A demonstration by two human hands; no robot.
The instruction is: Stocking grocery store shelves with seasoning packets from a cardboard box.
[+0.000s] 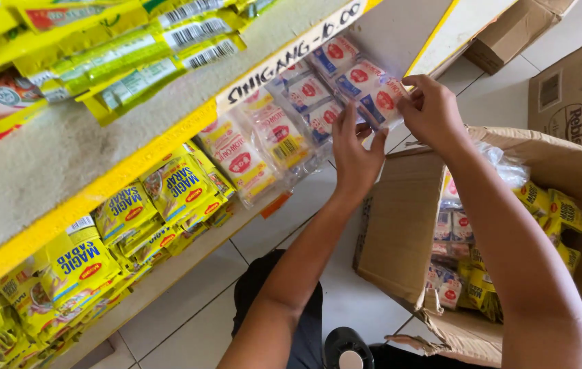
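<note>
Both my hands hold a clear plastic bundle of small white, blue and red sachets [346,85] at the edge of a lower shelf [168,273]. My left hand [356,154] grips the bundle's lower side, fingers spread up against it. My right hand [431,109] pinches its upper right end. More bundles of white and red sachets [250,154] lie on the shelf just left of the hands.
An open cardboard box [400,232] under my right arm holds yellow and white sachet packs [558,219]. Yellow seasoning packs [161,198] fill the shelf's left part. The shelf above [65,157] carries green and yellow packets. More cardboard boxes [578,89] sit on the tiled floor at right.
</note>
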